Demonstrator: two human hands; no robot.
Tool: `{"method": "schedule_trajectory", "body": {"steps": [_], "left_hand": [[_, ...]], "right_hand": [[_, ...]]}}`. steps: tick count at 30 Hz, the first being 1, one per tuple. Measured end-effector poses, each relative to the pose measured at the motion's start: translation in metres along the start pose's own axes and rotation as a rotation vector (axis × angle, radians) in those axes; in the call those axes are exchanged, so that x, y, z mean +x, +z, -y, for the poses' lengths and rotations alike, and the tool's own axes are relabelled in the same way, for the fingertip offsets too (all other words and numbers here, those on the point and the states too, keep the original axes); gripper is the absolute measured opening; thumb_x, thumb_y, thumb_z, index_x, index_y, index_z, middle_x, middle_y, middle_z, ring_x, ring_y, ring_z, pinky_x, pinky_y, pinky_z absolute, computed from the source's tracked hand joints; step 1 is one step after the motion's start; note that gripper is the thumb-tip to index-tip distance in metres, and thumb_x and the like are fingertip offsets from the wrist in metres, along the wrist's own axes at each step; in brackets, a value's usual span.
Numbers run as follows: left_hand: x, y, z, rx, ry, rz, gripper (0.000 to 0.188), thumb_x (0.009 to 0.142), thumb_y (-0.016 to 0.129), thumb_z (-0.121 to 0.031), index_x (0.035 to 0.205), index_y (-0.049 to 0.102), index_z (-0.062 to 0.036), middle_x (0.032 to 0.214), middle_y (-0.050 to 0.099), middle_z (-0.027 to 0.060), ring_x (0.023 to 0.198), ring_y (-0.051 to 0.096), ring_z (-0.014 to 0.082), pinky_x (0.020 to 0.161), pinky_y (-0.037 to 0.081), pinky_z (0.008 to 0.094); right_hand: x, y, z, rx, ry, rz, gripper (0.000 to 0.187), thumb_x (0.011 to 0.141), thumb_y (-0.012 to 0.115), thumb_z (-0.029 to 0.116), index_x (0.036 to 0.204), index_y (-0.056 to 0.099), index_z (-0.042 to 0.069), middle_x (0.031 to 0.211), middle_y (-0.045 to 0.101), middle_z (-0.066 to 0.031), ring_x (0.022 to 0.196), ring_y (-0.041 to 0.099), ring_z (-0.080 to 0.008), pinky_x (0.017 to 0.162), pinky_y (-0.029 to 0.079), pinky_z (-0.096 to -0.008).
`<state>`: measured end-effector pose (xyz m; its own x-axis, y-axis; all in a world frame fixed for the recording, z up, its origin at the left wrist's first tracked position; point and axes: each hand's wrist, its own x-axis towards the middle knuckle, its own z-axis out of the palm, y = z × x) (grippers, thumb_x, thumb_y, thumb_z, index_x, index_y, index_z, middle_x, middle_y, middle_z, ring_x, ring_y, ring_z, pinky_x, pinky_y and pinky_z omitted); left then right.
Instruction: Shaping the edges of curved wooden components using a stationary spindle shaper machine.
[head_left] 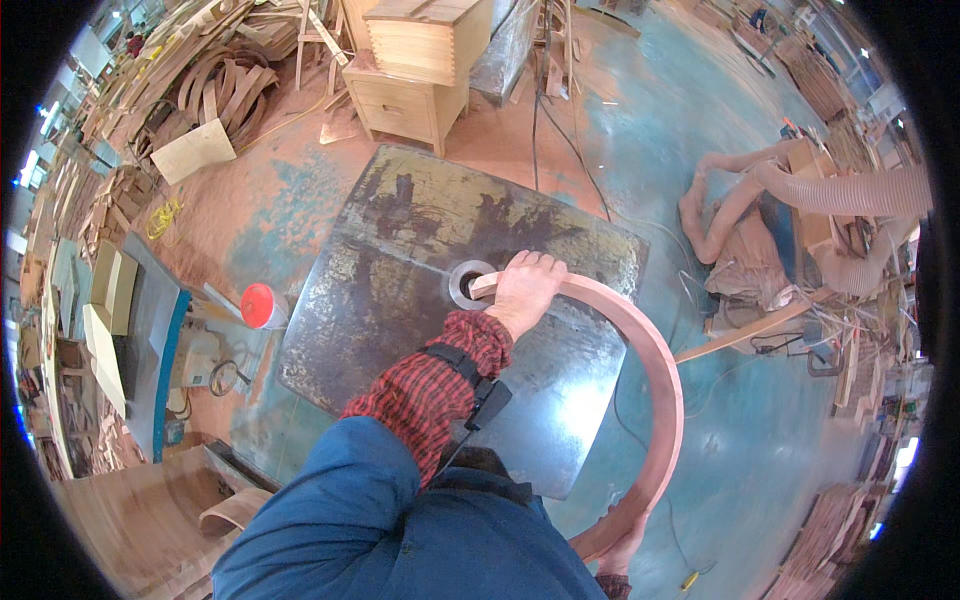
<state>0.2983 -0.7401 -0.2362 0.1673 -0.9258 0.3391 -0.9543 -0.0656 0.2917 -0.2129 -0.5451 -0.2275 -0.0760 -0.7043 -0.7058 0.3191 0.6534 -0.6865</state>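
Observation:
A curved strip of reddish wood (662, 395) arcs from the middle of a worn metal machine table (400, 310) out past its right edge and back toward my body. My left hand (530, 290) is closed over its far end, which lies at the round metal ring (462, 287) with a dark opening in the tabletop. Down at the near end, off the table, my right hand (622, 545) grips the strip; its fingers are partly hidden by the wood. A black device is strapped on my left forearm over a red checked sleeve.
Beyond the table stands a wooden drawer cabinet (405, 110). A red-topped container (262, 306) is at the table's left. Ribbed dust hoses (840, 190) and a dusty bag lie to the right. Cables cross the floor, and wood piles line both sides.

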Motion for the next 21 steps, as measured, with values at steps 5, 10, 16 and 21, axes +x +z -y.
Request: {"method": "schedule_trajectory", "body": {"steps": [5, 10, 16, 21], "left_hand": [[-0.009, -0.004, 0.007, 0.011, 0.0, -0.015, 0.012, 0.084, 0.064, -0.02, 0.093, 0.063, -0.011, 0.093, 0.066, 0.0079, 0.103, 0.065, 0.0269, 0.096, 0.049, 0.0426], [-0.017, -0.012, 0.012, 0.055, -0.017, -0.018, 0.01, 0.087, 0.058, -0.015, 0.094, 0.063, -0.0097, 0.095, 0.067, 0.0084, 0.105, 0.065, 0.0272, 0.097, 0.049, 0.0413], [-0.034, -0.017, 0.029, 0.082, -0.047, -0.019, 0.022, 0.081, 0.072, -0.022, 0.096, 0.062, -0.0092, 0.095, 0.066, 0.0081, 0.105, 0.065, 0.0283, 0.096, 0.05, 0.0432], [-0.045, -0.034, 0.035, 0.077, -0.088, 0.041, 0.018, 0.084, 0.068, -0.021, 0.096, 0.062, -0.0087, 0.095, 0.067, 0.0087, 0.107, 0.065, 0.0282, 0.097, 0.05, 0.0434]], "right_hand": [[0.001, 0.009, 0.002, -0.002, 0.0, -0.009, 0.061, 0.1, 0.051, 0.062, 0.128, 0.056, 0.009, 0.099, 0.066, -0.0092, 0.086, 0.065, -0.0245, 0.074, 0.057, -0.04], [-0.001, 0.017, 0.009, -0.077, -0.047, 0.014, 0.064, 0.099, 0.05, 0.063, 0.129, 0.055, 0.007, 0.1, 0.066, -0.0086, 0.088, 0.065, -0.0249, 0.075, 0.056, -0.0396], [0.005, 0.019, 0.009, -0.095, -0.055, 0.047, 0.067, 0.098, 0.05, 0.065, 0.127, 0.056, 0.006, 0.099, 0.065, -0.0103, 0.086, 0.064, -0.0256, 0.074, 0.055, -0.0404], [0.008, 0.022, 0.014, -0.175, -0.022, 0.044, 0.069, 0.097, 0.051, 0.067, 0.123, 0.058, 0.004, 0.098, 0.065, -0.0134, 0.084, 0.064, -0.0255, 0.073, 0.054, -0.0401]]}}
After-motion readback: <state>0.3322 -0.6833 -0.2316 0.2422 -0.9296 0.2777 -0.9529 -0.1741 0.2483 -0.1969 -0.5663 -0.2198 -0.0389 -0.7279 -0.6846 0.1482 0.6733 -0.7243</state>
